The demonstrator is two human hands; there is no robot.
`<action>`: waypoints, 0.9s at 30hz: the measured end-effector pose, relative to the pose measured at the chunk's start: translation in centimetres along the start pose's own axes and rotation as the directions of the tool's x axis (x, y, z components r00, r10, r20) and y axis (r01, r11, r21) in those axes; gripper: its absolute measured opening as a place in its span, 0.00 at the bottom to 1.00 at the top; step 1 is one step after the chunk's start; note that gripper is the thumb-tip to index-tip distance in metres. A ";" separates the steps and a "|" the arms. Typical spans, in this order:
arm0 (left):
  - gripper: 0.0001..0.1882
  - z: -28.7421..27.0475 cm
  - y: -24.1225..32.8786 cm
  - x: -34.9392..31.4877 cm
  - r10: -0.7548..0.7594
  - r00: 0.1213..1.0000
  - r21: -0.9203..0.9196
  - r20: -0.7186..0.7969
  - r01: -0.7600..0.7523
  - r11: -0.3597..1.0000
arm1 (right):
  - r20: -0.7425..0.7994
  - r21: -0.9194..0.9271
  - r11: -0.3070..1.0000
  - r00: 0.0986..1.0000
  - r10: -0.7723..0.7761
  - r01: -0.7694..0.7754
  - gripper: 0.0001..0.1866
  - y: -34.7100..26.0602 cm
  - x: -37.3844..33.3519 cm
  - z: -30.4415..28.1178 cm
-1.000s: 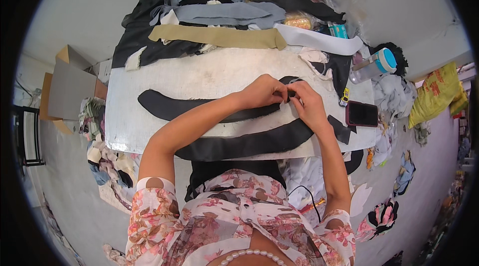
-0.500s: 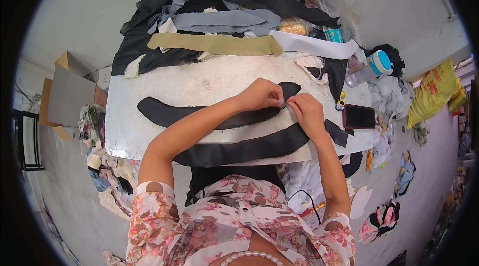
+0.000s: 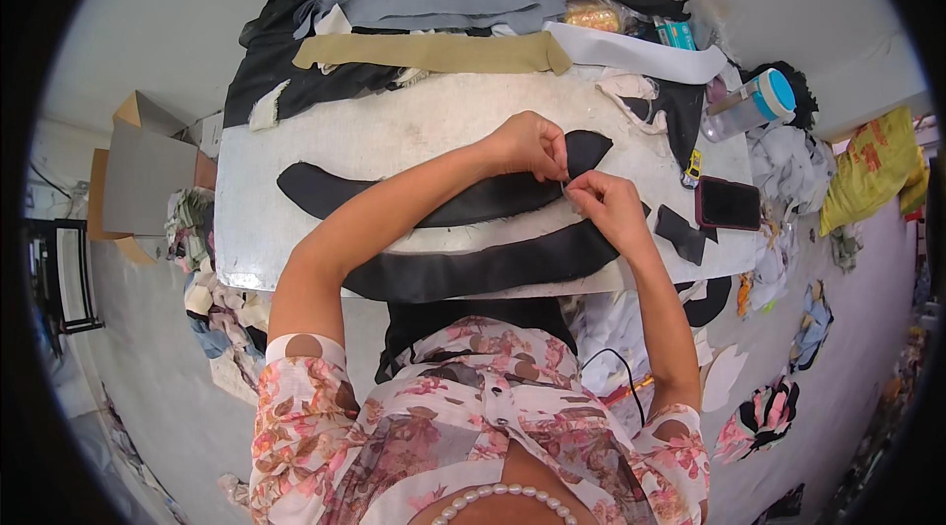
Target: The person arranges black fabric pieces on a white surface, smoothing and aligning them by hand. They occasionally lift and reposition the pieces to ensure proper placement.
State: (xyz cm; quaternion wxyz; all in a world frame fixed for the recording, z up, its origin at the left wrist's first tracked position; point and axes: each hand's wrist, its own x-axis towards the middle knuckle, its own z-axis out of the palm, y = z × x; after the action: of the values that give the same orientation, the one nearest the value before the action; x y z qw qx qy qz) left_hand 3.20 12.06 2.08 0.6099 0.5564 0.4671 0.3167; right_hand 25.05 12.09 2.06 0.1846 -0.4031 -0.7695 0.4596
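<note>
White worktable (image 3: 394, 146) carries two curved black fabric strips — on the upper strip (image 3: 434, 202) the left hand (image 3: 527, 144) pinches its right end, and the right hand (image 3: 603, 205) pinches beside it. Pinning or stitching seems underway; next calls for steady fingertips.

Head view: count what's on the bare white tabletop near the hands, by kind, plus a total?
Long curved black fabric strips: 2 (upper, lower)
Small black fabric scrap: 1
Dark flat phone: 1
Clear plastic bottle with blue cap: 1
Total: 5
</note>
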 end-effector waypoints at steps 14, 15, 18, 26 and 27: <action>0.09 2.7 -1.9 -0.8 0.825 0.560 0.813 0.075 -0.513 0.275 | -0.027 -0.030 0.996 0.996 -0.080 0.080 0.06 0.9 1.0 -0.4; 0.09 2.6 -2.1 -0.7 0.814 0.573 0.819 0.096 -0.510 0.263 | -0.053 -0.002 0.994 0.993 -0.110 0.110 0.07 0.6 1.0 -0.6; 0.08 2.4 -2.4 -0.8 0.794 0.600 0.856 0.101 -0.459 0.238 | -0.183 -0.058 0.998 0.983 -0.011 0.000 0.07 -0.9 1.2 -1.3; 0.06 2.0 -2.5 -1.1 0.824 0.561 0.832 0.085 -0.495 0.252 | -0.165 -0.323 0.888 0.904 -0.394 0.328 0.05 0.4 1.9 -0.9; 0.07 1.8 -2.3 -1.3 0.803 0.587 0.827 0.100 -0.498 0.262 | -0.176 -0.333 0.893 0.910 -0.374 0.303 0.04 0.2 1.7 -1.0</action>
State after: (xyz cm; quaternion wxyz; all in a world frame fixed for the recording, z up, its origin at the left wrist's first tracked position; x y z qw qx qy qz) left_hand 4.12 9.78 0.03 0.0143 0.8402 0.3735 0.3929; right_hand 24.70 14.06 2.27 0.2892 -0.3368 -0.8613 0.2473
